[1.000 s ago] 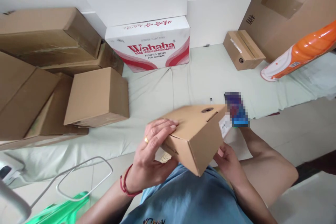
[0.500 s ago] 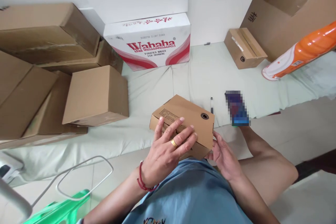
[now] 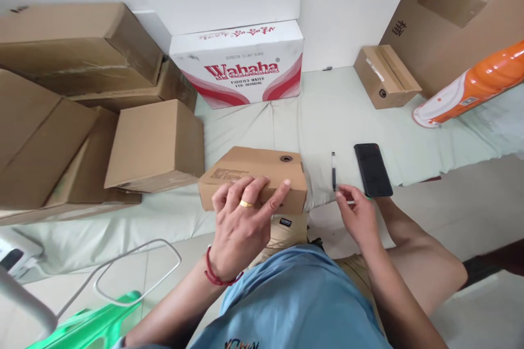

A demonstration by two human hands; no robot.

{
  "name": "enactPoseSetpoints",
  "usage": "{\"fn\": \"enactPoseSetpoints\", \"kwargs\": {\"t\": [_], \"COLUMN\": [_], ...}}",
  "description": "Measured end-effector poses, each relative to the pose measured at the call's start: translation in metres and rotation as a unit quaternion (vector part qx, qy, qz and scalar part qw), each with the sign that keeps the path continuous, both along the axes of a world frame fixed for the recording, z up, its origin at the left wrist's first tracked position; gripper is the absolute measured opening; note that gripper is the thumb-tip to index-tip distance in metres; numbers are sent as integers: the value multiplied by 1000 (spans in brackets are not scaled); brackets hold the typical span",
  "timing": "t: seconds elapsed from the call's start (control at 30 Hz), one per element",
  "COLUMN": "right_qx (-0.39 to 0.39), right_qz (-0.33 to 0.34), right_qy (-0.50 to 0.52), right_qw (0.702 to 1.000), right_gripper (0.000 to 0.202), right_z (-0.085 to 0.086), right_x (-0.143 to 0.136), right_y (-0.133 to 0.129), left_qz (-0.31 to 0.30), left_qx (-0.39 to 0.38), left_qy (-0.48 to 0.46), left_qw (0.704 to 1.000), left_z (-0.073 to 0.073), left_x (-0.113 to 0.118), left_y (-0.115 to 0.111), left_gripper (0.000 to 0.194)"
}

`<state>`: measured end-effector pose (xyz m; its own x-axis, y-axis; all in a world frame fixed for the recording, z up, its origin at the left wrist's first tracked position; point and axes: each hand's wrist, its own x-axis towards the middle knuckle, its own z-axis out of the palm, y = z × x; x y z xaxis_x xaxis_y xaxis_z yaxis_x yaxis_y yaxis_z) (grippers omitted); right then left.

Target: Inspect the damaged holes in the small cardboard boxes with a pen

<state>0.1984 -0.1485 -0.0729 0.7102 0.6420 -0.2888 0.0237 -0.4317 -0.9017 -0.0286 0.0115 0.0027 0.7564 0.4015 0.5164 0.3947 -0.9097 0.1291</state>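
Observation:
A small brown cardboard box (image 3: 262, 166) with a dark round mark lies at the near edge of the cloth-covered surface. My left hand (image 3: 245, 218), wearing a gold ring, rests on its top and front side with the fingers spread. To the right, my right hand (image 3: 355, 210) has its thumb and forefinger together at the lower end of a pen (image 3: 333, 172). The pen lies on the pale green cloth, its tip end at my fingertips. Beside it is a black phone (image 3: 373, 170).
Brown cartons (image 3: 151, 142) are stacked on the left. A white and red Wahaha box (image 3: 245, 71) stands against the wall. At the right are a small taped box (image 3: 387, 76) and an orange tube (image 3: 470, 87). A white cable (image 3: 118, 256) loops at lower left.
The small box has moved left and turned, with my left hand on it. My right hand has left the box and moved right to the pen. The view has shifted slightly.

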Motion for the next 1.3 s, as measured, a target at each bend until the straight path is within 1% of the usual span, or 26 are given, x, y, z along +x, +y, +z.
{"fn": "enactPoseSetpoints", "kwargs": {"t": [0.03, 0.07, 0.1, 0.13, 0.17, 0.23, 0.3, 0.33, 0.37, 0.43, 0.5, 0.53, 0.57, 0.6, 0.63, 0.67, 0.7, 0.73, 0.8, 0.87, 0.97, 1.03, 1.1, 1.2, 1.3], "right_qx": [-31, -69, -114, -162, -208, -277, -304, -307, -309, -294, -235, -179, -107, -27, 48, 114, 163, 193, 208, 191, 157, 145, 138, 124, 109], "right_qz": [11, 28, 52, 78, 102, 140, 158, 160, 162, 147, 94, 55, 12, -27, -57, -75, -81, -75, -31, 26, 80, 82, 69, 44, 44], "right_qy": [-99, -181, -243, -285, -309, -318, -300, -291, -285, -272, -238, -209, -173, -134, -99, -67, -40, -20, -1, -4, -39, -74, -111, -163, -196], "right_qw": [995, 981, 962, 942, 922, 896, 890, 892, 893, 904, 938, 960, 979, 990, 992, 988, 982, 978, 978, 981, 984, 983, 982, 978, 974], "right_gripper": [56, 54, 52, 51, 50, 46, 33, 26, 20, 11, 7, 8, 10, 11, 12, 12, 11, 10, 10, 12, 12, 10, 10, 11, 12], "right_z": [-3, -6, -7, -7, -7, -4, -1, 1, 2, 2, 2, 2, 3, 5, 7, 11, 15, 20, 30, 38, 40, 37, 32, 28, 29], "right_x": [8, 15, 21, 26, 30, 35, 39, 40, 42, 46, 49, 49, 48, 45, 42, 37, 31, 24, 11, 0, -13, -20, -26, -31, -33], "right_y": [4, 9, 16, 23, 31, 46, 57, 61, 63, 61, 55, 52, 49, 48, 49, 52, 56, 63, 79, 98, 123, 134, 139, 139, 137], "left_qz": [25, 48, 64, 65, 49, -17, -89, -107, -112, -94, -59, -41, -26, -14, -5, 0, -2, -9, -22, -28, -32, -34, -33, -31, -28], "left_qx": [9, 15, 18, 14, -2, -54, -107, -125, -139, -156, -154, -147, -140, -134, -130, -128, -123, -118, -100, -88, -86, -90, -96, -103, -109], "left_qy": [6, 12, 17, 21, 27, 45, 53, 48, 36, 3, -27, -39, -44, -42, -28, -3, 31, 69, 127, 146, 132, 124, 119, 116, 116], "left_qw": [1000, 999, 998, 998, 998, 997, 989, 985, 983, 983, 986, 988, 989, 990, 991, 992, 992, 991, 987, 985, 987, 988, 988, 987, 987], "left_z": [-2, -6, -11, -17, -23, -34, -42, -44, -45, -44, -43, -42, -42, -43, -44, -45, -46, -48, -51, -54, -57, -57, -57, -55, -54], "left_x": [1, 3, 5, 9, 12, 19, 22, 21, 20, 15, 9, 7, 7, 7, 9, 11, 14, 17, 23, 26, 26, 25, 24, 24, 25], "left_y": [-1, -4, -8, -13, -20, -33, -43, -44, -44, -35, -18, -9, -1, 5, 10, 13, 14, 13, 9, 5, 3, 5, 6, 5, 4], "left_gripper": [69, 68, 66, 63, 60, 51, 39, 33, 29, 24, 21, 20, 19, 20, 24, 30, 39, 48, 63, 71, 72, 70, 67, 63, 60]}}
